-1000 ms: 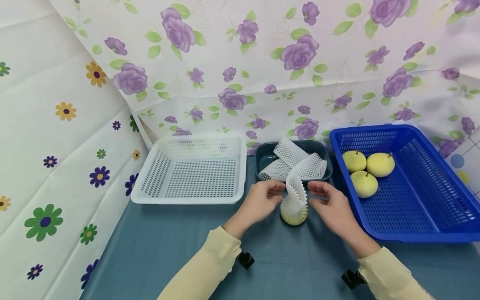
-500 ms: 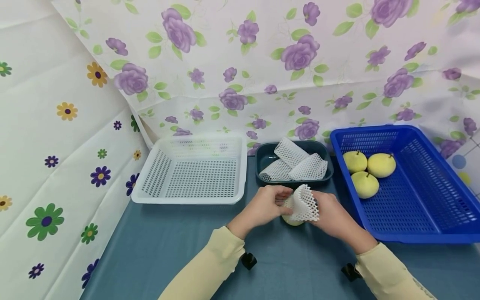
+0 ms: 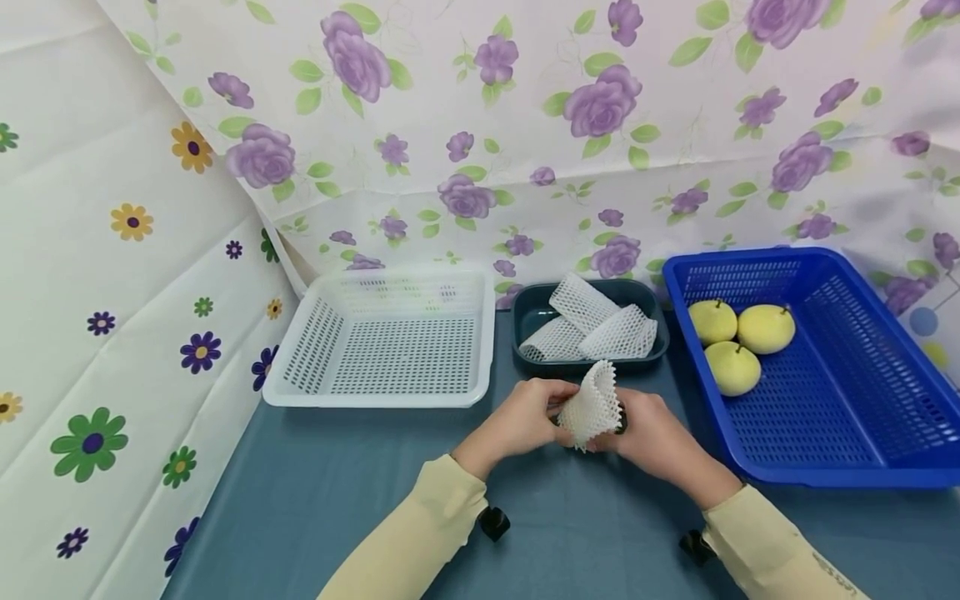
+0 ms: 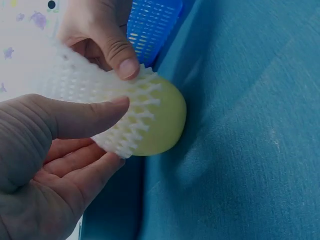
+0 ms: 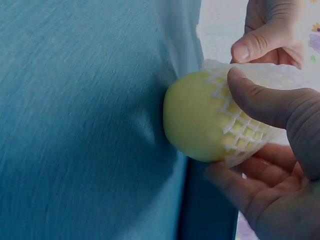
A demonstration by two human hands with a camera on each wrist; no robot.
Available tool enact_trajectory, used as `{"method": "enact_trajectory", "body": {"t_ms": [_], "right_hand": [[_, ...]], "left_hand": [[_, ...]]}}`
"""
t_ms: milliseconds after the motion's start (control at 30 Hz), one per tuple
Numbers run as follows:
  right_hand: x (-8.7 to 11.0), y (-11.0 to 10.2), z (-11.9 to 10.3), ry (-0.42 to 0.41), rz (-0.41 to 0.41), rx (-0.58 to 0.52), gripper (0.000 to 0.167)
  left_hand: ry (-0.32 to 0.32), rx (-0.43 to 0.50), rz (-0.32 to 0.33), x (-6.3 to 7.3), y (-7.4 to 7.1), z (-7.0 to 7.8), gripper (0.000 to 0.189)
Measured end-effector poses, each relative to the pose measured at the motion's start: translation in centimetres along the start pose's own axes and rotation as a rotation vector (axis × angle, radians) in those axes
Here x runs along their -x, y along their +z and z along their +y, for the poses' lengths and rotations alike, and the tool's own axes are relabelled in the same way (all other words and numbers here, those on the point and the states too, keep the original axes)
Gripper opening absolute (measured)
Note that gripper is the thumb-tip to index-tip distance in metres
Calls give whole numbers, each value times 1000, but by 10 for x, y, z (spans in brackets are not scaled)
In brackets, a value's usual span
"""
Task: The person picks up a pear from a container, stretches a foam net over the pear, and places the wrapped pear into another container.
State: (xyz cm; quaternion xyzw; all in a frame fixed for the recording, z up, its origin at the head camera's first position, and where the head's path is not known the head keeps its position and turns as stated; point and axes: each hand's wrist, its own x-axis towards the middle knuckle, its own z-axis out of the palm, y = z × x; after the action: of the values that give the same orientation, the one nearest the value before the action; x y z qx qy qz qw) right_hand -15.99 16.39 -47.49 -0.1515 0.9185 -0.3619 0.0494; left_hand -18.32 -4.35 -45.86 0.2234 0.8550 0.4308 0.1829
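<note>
A white foam net sleeve (image 3: 592,406) covers the upper part of a yellow-green pear, which sits in front of the dark green tray. Its bare rounded bottom (image 4: 169,117) shows in both wrist views, against the blue-green cloth. From the left side my left hand (image 3: 521,417) pinches the sleeve and pear, thumb on top and fingers beneath. Opposite it, my right hand (image 3: 654,433) holds the other side, with its thumb (image 5: 260,100) pressed on the netting. The sleeve's loose end stands up, flared, in the head view and hides most of the fruit there.
Several more foam net sleeves (image 3: 585,317) lie in the dark green tray (image 3: 525,358) behind my hands. A blue basket (image 3: 825,433) on the right holds three pears (image 3: 732,368). To the left stands a white basket (image 3: 375,398). Patterned sheets hang behind and at the left.
Both hands have moved in from beside the sleeved pear and now hold it. The sleeve's top, tall and narrow at first, bent over to the right, then stood up wider and shorter.
</note>
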Motion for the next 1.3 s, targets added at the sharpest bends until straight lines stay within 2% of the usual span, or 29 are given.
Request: {"method": "enact_trajectory", "body": {"t_ms": [100,233,367,500,633,833,1033,1133,1300], "right_hand": [[-3,1,-1,11,1,-39,50],[-12,4,-2,-4,14,-78,51],[-22,5,-2,-33,-7,-106,55],[-24,3,4,-11,-47,-102,54],[-24,2,12,-2,-56,-24,53],[-20,-2,14,9,-56,46,66],[-17,-12,3,-17,-1,-1,75],[-16,-14,-1,-48,22,-15,68],[-16,-10,-4,-78,47,-25,53]], "left_hand": [[5,-54,12,-2,1,-1,70],[-8,-141,81,-4,0,-3,68],[-42,-124,136,-6,-3,-8,68],[-49,-96,119,-8,-4,-12,69],[-39,-82,119,-10,-5,-15,69],[-66,-45,102,-11,-4,-16,72],[-89,-159,108,-7,-7,-11,79],[-73,-201,133,-3,-10,-4,80],[-31,-139,153,-2,-10,3,66]]}}
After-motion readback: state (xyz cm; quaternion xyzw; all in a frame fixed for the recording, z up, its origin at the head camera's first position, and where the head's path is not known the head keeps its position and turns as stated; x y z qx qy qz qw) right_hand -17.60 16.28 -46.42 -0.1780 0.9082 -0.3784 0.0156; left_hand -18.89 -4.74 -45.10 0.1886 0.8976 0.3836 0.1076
